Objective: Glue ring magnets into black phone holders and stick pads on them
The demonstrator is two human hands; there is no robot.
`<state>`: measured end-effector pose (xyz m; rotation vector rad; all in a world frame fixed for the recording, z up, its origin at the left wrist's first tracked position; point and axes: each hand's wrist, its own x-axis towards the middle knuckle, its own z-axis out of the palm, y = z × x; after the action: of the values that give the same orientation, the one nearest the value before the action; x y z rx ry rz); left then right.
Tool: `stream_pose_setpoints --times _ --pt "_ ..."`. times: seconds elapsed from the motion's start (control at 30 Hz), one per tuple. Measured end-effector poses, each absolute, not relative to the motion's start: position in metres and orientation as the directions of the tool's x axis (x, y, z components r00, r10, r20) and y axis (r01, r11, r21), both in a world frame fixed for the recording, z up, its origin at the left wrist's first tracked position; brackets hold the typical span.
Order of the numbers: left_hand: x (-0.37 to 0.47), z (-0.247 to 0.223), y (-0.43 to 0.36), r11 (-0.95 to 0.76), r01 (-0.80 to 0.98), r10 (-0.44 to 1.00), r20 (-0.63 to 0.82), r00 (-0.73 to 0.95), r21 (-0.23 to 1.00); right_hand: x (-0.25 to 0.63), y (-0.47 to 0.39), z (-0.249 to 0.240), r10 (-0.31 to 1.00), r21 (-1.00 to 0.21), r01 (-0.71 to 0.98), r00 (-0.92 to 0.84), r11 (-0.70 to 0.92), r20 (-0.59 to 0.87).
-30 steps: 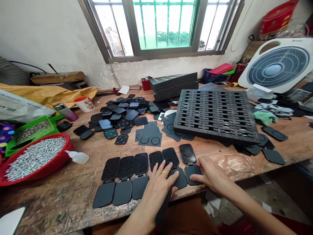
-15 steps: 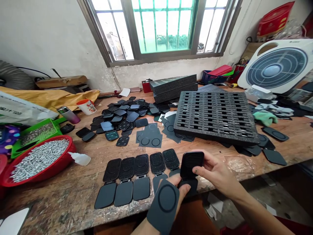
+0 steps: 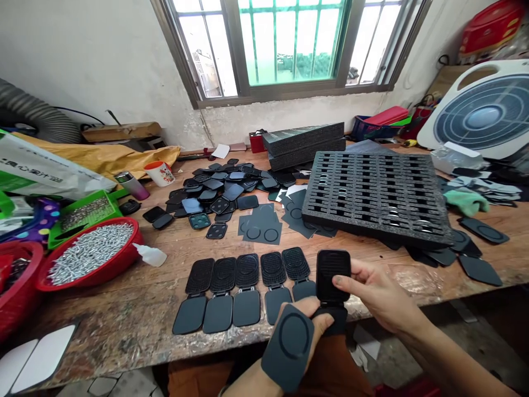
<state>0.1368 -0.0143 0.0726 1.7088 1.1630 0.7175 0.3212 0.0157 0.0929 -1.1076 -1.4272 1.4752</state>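
A black hinged two-panel piece point(image 3: 326, 267) is unfolded between my hands, its ribbed upper panel standing upright above the bench's front edge. My right hand point(image 3: 378, 289) pinches the right side of that panel, thumb on its face. My left hand point(image 3: 320, 322) grips the lower panel near the hinge. Across the back of my left hand and wrist lies a dark grey sheet with a ring mark point(image 3: 289, 347). Left of my hands, several similar hinged pieces point(image 3: 247, 306) lie unfolded in a row, ribbed panels at the back and smooth panels in front.
A pile of black panels point(image 3: 221, 190) and ring-marked sheets point(image 3: 260, 223) lie behind the row. A slotted foam tray point(image 3: 376, 234) stands at right. A red bowl of metal pins point(image 3: 95, 251) and a white squeeze bottle point(image 3: 151, 255) are at left. A fan point(image 3: 481, 113) stands back right.
The whole view has shifted, so the bench things appear farther right. The hinged piece is still in both hands, its upper panel now showing more squarely.
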Motion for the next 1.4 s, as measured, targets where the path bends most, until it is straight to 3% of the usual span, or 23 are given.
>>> stream_pose_setpoints --times 0.17,0.33,0.4,0.53,0.6,0.67,0.77,0.87,0.97,1.13,1.3,1.4 --pt "0.144 0.060 -0.021 -0.103 0.445 0.941 -0.059 0.335 0.890 0.322 0.023 0.081 0.914 -0.950 -0.166 -0.358 -0.264 -0.191" --pt "0.142 0.056 -0.016 -0.099 0.314 0.896 -0.053 0.442 0.944 0.339 0.047 0.063 0.940 -0.955 -0.112 -0.238 -0.275 -0.243" --pt "0.135 0.056 -0.010 -0.242 0.427 0.901 0.039 0.431 0.871 0.343 0.062 0.053 0.942 -0.964 -0.010 -0.217 -0.267 -0.258" --pt "0.121 0.046 -0.001 -0.518 0.690 0.851 0.230 0.471 0.505 0.341 0.077 0.032 0.981 -0.925 0.366 -0.115 -0.104 -0.156" --pt "0.116 0.037 0.001 -0.555 0.733 0.830 0.208 0.517 0.393 0.337 0.075 0.026 0.998 -0.774 0.631 -0.059 0.055 0.023" --pt "0.113 0.030 0.001 -0.565 0.744 0.821 0.152 0.550 0.356 0.333 0.070 0.023 0.970 -0.566 0.794 -0.114 0.220 0.216" --pt "0.112 0.025 0.000 -0.566 0.741 0.813 0.097 0.574 0.360 0.329 0.063 0.019 0.868 -0.351 0.813 -0.338 0.464 0.364" --pt "0.110 0.028 -0.001 -0.562 0.732 0.809 0.073 0.583 0.384 0.328 0.059 0.011 0.769 -0.240 0.736 -0.563 0.633 0.303" --pt "0.107 0.036 -0.005 -0.561 0.720 0.805 0.065 0.590 0.409 0.329 0.057 -0.002 0.730 -0.168 0.711 -0.649 0.682 0.215" --pt "0.106 0.037 -0.011 -0.587 0.703 0.790 0.097 0.605 0.401 0.333 0.058 -0.023 0.698 -0.064 0.707 -0.674 0.704 0.242" --pt "0.094 0.041 -0.010 -0.599 0.644 0.788 0.208 0.579 0.476 0.338 0.059 -0.035 0.635 -0.040 0.654 -0.717 0.756 0.289" --pt "0.056 0.061 -0.003 -0.478 0.634 0.878 0.340 0.336 0.608 0.342 0.059 -0.031 0.684 -0.146 0.678 -0.660 0.720 0.311"
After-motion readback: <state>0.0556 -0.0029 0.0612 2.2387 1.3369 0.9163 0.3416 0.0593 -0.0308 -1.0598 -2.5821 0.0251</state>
